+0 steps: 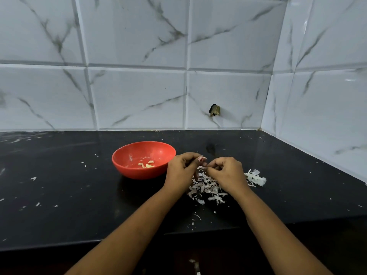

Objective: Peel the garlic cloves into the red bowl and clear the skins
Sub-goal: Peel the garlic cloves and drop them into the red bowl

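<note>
Papery skins (206, 188) lie near the black countertop (59, 195)'s front edge, beside the red bowl (139, 173). Left hand (181, 171) and right hand (227, 172) pinch one garlic clove (202, 159) in curled fingertips. It is judged light, firm and probably slippery, best gripped endwise.

Left hand (181, 170) and right hand (227, 172) pinching a garlic clove (202, 159), skins pile (206, 188) beneath, red bowl (139, 173) alongside

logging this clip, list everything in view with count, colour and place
red bowl: one, red, counter, left of the grips
peeled cloves: about four, pale yellow, inside the bowl
garlic clove: one, pinkish white, between grips
skins: one pile, white, counter under the grips
smaller clump: one, white, right of the pile
counter: one, black, flecked with scraps
wall tiles: several, white marbled, behind
left grip: one, pinches the clove
right grip: one, pinches the clove
</note>
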`<move>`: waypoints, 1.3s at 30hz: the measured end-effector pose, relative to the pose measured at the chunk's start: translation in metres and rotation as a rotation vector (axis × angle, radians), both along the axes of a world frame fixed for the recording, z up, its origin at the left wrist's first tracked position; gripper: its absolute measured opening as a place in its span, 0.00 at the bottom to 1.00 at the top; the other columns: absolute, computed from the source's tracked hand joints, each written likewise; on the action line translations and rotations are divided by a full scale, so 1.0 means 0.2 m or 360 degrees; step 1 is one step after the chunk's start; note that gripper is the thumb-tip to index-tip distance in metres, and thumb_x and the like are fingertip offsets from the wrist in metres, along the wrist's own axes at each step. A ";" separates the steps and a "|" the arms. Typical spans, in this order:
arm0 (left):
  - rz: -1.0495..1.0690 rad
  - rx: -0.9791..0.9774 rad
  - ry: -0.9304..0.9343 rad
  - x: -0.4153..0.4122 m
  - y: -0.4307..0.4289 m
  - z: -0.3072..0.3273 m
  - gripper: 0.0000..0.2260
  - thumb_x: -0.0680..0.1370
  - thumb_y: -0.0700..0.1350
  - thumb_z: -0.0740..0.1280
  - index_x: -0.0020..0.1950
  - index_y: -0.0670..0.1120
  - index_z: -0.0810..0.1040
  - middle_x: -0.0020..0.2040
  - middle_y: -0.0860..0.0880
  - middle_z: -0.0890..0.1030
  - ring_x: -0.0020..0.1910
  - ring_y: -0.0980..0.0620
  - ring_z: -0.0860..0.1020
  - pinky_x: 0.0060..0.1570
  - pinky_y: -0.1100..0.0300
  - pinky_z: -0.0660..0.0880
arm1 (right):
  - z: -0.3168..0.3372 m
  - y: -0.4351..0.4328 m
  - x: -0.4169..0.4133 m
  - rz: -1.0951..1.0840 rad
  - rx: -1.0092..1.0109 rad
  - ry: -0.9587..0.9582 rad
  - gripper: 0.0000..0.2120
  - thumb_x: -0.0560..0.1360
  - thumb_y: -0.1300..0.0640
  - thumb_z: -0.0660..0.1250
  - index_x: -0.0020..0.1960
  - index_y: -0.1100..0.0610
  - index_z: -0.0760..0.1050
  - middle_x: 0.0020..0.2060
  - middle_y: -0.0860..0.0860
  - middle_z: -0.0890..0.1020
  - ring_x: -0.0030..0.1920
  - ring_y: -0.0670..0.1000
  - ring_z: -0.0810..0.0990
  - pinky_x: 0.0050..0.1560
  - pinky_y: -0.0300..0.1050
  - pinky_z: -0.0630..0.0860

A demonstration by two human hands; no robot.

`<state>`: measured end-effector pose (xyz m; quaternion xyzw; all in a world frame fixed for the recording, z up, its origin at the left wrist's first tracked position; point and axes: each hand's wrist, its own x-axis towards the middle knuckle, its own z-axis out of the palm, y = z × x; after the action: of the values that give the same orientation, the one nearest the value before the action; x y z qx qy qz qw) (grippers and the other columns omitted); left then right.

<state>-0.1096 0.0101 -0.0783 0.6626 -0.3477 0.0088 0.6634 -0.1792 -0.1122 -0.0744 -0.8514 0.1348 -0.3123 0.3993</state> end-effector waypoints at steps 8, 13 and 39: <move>0.0162 0.0062 0.0183 0.02 0.01 0.00 0.07 0.75 0.37 0.70 0.38 0.46 0.80 0.35 0.44 0.82 0.21 0.59 0.72 0.25 0.67 0.69 | -0.03 -0.02 0.01 -0.0006 -0.0189 0.0076 0.12 0.75 0.67 0.64 0.43 0.53 0.82 0.34 0.46 0.81 0.25 0.41 0.74 0.28 0.31 0.71; 0.0265 0.0208 0.0000 0.03 0.00 -0.02 0.08 0.76 0.37 0.68 0.40 0.48 0.81 0.36 0.49 0.83 0.24 0.62 0.75 0.31 0.65 0.74 | -0.01 0.01 0.00 0.0182 0.0149 -0.0111 0.07 0.77 0.59 0.66 0.52 0.53 0.82 0.41 0.47 0.84 0.40 0.43 0.83 0.42 0.36 0.79; 0.0479 0.0552 -0.0784 0.02 -0.01 -0.07 0.06 0.78 0.43 0.64 0.48 0.44 0.80 0.38 0.46 0.82 0.36 0.47 0.79 0.39 0.49 0.76 | 0.00 0.04 0.00 0.0274 0.0358 -0.0271 0.03 0.73 0.62 0.73 0.45 0.56 0.83 0.37 0.52 0.85 0.40 0.48 0.84 0.45 0.41 0.82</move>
<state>-0.1055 0.0089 -0.0917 0.7873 -0.3923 0.2073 0.4281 -0.1792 -0.1042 -0.0747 -0.7802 0.0611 -0.3309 0.5273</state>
